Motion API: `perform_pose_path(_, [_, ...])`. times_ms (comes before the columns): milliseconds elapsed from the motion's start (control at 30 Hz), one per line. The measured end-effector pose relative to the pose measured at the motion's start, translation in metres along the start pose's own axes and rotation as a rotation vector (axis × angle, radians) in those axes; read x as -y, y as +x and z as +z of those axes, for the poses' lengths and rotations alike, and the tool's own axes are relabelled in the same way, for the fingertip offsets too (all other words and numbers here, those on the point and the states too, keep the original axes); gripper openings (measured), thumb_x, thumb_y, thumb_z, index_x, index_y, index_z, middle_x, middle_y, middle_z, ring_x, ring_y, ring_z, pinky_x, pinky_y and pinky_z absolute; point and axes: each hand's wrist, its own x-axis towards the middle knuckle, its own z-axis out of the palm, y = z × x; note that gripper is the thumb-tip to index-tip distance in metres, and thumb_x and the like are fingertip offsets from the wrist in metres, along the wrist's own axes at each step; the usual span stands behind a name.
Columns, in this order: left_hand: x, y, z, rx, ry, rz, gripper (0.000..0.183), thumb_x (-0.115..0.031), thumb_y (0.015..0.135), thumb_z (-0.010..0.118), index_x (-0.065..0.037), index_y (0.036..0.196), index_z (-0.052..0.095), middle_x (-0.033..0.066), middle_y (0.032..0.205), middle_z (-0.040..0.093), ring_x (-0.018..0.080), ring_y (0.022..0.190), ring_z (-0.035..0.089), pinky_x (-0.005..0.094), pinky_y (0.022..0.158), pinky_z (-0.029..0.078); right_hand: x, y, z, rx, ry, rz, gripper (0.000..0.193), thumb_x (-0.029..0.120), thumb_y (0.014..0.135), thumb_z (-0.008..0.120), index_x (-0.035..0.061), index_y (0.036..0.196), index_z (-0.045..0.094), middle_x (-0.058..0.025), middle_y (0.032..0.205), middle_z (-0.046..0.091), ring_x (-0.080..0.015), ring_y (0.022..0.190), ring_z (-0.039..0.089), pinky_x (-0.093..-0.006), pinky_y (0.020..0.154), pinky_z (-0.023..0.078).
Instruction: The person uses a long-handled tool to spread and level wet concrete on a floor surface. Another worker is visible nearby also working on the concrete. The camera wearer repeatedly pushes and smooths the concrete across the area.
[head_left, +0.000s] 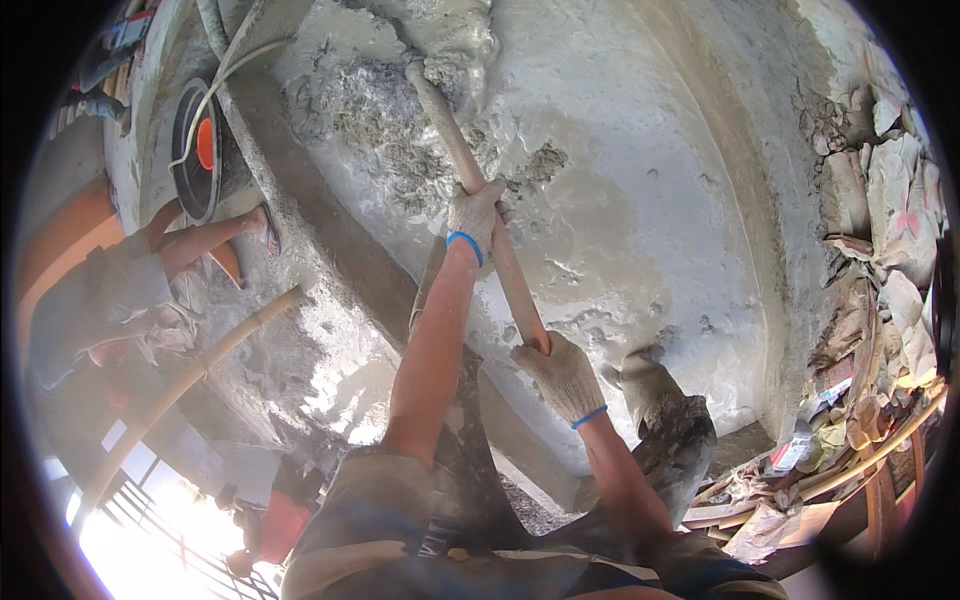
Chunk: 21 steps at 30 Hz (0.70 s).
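Both my hands, in knitted work gloves with blue cuffs, are closed around the long wooden handle (515, 280) of a tool. My left hand (474, 217) grips it around the middle. My right hand (562, 378) is wrapped round the end nearer to me. The handle slants away to the upper left, its far part smeared with grey. Its far end meets a lumpy heap of wet cement mix (385, 125), and the tool's head cannot be made out there. Smoother, wet grey mix (620, 190) spreads to the right of the handle.
A low concrete edge (325, 205) runs along the left of the mix. Beyond it are a black tub (197, 150) with something orange inside, a pale hose (232, 70), a wooden pole (205, 360) and another person (110, 300). Torn paper sacks (895, 200) and planks pile up at right.
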Motion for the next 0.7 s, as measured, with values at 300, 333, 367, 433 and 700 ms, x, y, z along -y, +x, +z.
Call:
perform_pose_path(300, [0.158, -0.012, 0.068, 0.357, -0.289, -0.736, 0.013, -0.015, 0.096, 0.075, -0.008, 0.101, 0.065, 0.0067, 0.087, 0.065, 0.0211, 0.073, 0.068, 0.0386, 0.07, 0.067, -0.087, -0.227, -0.081, -0.142, -0.206, 0.341, 0.043, 0.039, 0.089, 0.082, -0.0007, 0.102, 0.072, -0.0231, 0.086, 0.074, -0.0388, 0.084, 0.077, -0.0482, 0.074, 0.058])
perform_pose_path(333, [0.167, -0.027, 0.076, 0.387, -0.215, -0.706, 0.014, -0.016, 0.095, 0.074, -0.007, 0.1, 0.064, 0.0073, 0.086, 0.065, 0.0214, 0.074, 0.068, 0.0403, 0.071, 0.067, -0.096, -0.235, -0.087, -0.15, -0.239, 0.335, 0.043, 0.039, 0.088, 0.082, -0.0003, 0.102, 0.072, -0.0227, 0.085, 0.074, -0.039, 0.082, 0.077, -0.0484, 0.073, 0.058])
perform_pose_path(367, [0.176, -0.039, 0.08, 0.423, -0.138, -0.692, 0.015, -0.017, 0.095, 0.074, -0.007, 0.1, 0.064, 0.0079, 0.086, 0.065, 0.0217, 0.074, 0.068, 0.0421, 0.072, 0.067, -0.105, -0.249, -0.087, -0.16, -0.269, 0.346, 0.042, 0.038, 0.088, 0.083, 0.0, 0.102, 0.073, -0.0224, 0.084, 0.074, -0.0392, 0.081, 0.077, -0.0487, 0.072, 0.058])
perform_pose_path(433, [0.183, -0.025, 0.068, 0.445, -0.104, -0.722, 0.018, -0.018, 0.095, 0.074, -0.007, 0.102, 0.062, 0.0082, 0.086, 0.064, 0.0225, 0.075, 0.069, 0.0444, 0.073, 0.067, -0.1, -0.248, -0.091, -0.155, -0.322, 0.331, 0.042, 0.038, 0.087, 0.083, 0.0007, 0.103, 0.074, -0.0219, 0.083, 0.074, -0.0395, 0.079, 0.076, -0.0489, 0.07, 0.057])
perform_pose_path(700, [0.071, 0.041, 0.038, 0.287, -0.277, -0.558, 0.023, -0.019, 0.094, 0.075, -0.005, 0.106, 0.062, 0.0078, 0.091, 0.064, 0.0238, 0.075, 0.069, 0.0449, 0.075, 0.067, -0.022, -0.163, -0.054, -0.238, -0.355, 0.245, 0.037, 0.035, 0.09, 0.083, 0.0015, 0.103, 0.074, -0.0217, 0.083, 0.074, -0.0391, 0.076, 0.075, -0.0474, 0.071, 0.057])
